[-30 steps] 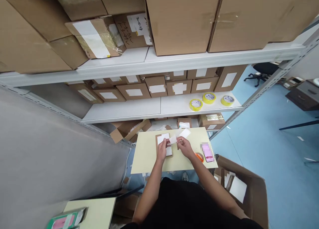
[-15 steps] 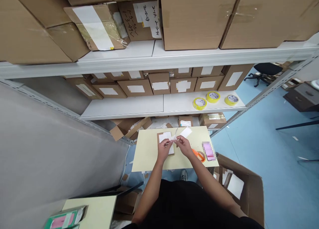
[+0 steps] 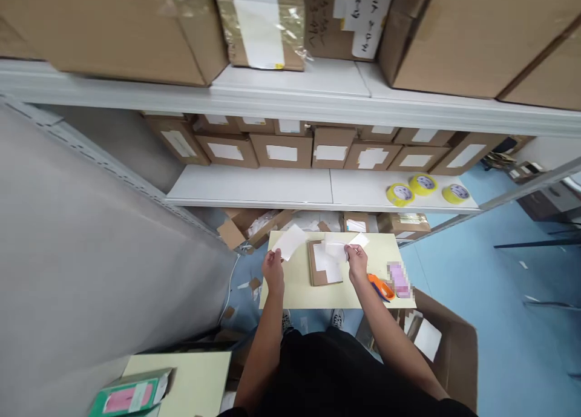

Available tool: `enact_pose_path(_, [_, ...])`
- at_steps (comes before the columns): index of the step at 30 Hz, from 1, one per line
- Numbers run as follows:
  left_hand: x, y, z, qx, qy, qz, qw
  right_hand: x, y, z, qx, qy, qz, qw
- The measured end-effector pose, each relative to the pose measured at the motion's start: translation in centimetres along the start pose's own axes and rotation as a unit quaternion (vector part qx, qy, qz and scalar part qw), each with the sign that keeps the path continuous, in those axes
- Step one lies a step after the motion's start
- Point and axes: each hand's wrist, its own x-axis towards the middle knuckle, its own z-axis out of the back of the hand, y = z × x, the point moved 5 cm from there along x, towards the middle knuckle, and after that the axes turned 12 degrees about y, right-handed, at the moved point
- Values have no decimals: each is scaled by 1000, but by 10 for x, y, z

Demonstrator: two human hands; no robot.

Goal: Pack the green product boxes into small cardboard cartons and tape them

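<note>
Shifted white sheet (image 3: 291, 241), lengthwise toward far-right

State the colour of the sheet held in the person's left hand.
The sheet is white; it shows best in the head view, the only one.

White slip (image 3: 290, 242) aslant in left hand (image 3: 273, 267), translucent slip (image 3: 334, 250) in right hand (image 3: 357, 262), white-patched brown box (image 3: 325, 267) between.

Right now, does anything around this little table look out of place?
Yes: paper and cardboard scraps litter the floor left of the table, and behind it an open carton sits askew, unlike the boxes lined up above.
</note>
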Motion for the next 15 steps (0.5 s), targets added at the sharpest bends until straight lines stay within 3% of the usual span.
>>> enact_pose_path(4, [14,-5,58,1,-41,-21,999,8,-44,-71,-11,65,-65,996])
enact_pose_path(9, [9,-21,122,70,-60,-44,995,32,-97,-202,-48,125,-117,984])
enact_pose_path(13, [-1,-42,161,125,-77,-52,988,49,-124,-303,-39,119,-159,979])
enact_pose_path(15, [-2,-51,174,146,-74,-64,984,53,-126,-339,-46,156,-123,979])
